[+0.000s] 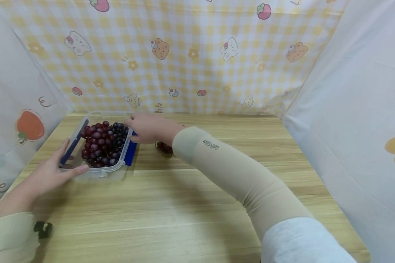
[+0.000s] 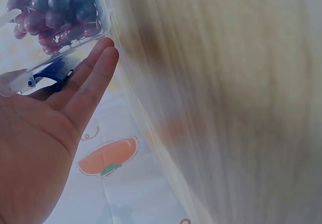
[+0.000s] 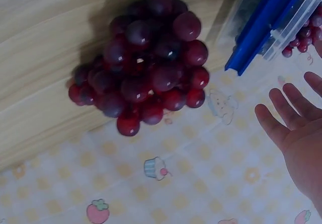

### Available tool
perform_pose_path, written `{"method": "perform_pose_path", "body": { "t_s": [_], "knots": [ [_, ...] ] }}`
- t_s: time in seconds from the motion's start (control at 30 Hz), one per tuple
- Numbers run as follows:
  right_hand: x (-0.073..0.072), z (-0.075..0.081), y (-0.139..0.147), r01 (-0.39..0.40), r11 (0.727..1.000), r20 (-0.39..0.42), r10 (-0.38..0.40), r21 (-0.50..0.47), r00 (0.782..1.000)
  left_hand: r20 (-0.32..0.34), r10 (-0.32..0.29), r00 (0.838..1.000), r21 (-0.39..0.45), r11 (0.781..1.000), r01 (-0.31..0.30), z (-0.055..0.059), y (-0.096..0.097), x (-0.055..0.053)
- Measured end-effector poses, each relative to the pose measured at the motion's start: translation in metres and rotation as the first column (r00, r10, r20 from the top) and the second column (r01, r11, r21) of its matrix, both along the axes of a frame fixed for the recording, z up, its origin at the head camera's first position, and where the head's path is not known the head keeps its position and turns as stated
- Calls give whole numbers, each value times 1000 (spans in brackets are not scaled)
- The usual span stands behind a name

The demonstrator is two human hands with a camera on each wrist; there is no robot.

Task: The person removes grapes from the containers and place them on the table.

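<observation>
I'm touching the box (image 1: 102,175) straight-fingered with my left hand (image 1: 52,173), right hand (image 1: 149,128) relaxing empty; low sweeps are risking bumping the outer bunch (image 3: 163,76).

In the head view, most of the loose grape bunch (image 1: 164,147), just off centre toward 8 o'clock, is hidden by the right arm (image 1: 217,166), and the right grip (image 1: 148,128) is kinda blurry. Some dark bit (image 1: 43,229) by the left sleeve (image 1: 10,233), way out at 8, can't really be identified. In the left wrist view, the clear container (image 2: 103,12) is chopped off around 10 o'clock, the left grip (image 2: 45,148) is cut at 8, and the surface (image 2: 241,83) is smeared toward 3. In the right wrist view, the container's sliced off at 2, the right grip at 3-4.
</observation>
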State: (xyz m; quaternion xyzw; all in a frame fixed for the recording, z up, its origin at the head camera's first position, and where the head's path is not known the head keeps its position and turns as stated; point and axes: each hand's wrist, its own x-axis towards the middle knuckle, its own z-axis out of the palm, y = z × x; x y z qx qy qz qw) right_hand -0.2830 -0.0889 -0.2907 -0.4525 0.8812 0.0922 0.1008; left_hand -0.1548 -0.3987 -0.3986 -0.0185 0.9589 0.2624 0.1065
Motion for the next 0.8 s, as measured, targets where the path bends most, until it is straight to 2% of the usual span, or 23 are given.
{"method": "perform_pose_path", "body": {
  "t_s": [0.5,0.73,0.8],
  "knots": [
    [20,-9,-42,-22,999,-6,23,33,1000,-2,1,1000,36,999,-1,-3,-2,1],
    [32,-21,-59,28,1000,31,-28,-9,999,1,-7,1000,51,999,7,-3,0,-1],
    [35,-23,-64,45,999,20,-44,-21,999,-1,-7,1000,54,999,7,-2,1,-2]
  ]
}}
